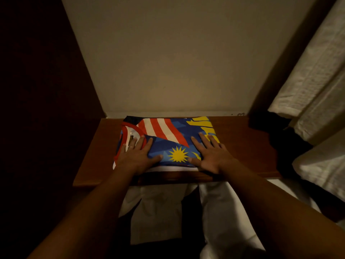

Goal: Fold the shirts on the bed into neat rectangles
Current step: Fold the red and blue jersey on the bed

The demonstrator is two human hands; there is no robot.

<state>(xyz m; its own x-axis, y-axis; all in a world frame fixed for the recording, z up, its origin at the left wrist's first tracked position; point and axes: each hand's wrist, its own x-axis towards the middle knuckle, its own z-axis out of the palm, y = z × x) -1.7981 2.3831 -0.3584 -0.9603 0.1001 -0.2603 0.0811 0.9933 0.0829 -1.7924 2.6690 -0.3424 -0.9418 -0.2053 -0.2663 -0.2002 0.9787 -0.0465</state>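
on wooden bench [242, 146] by wall, folded shirt [168, 139] lies as flat rectangle, collar at 9 o'clock. left hand [136, 156] + right hand [211, 156] flat on top, fingers [202, 140] spread, pressing. step: smoothing final fold, prob. done. next: lift palms w/o dragging cloth, go for another shirt.

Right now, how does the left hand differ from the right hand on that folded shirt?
The left hand lies on the collar end of the folded shirt, fingers over the red neckband; the right hand lies on the end with the yellow print. The left hand has a ring on one finger; the right hand shows none. The left fingers sit closer together; the right ones are spread wider. Both lie flat, palms down, on the shirt.
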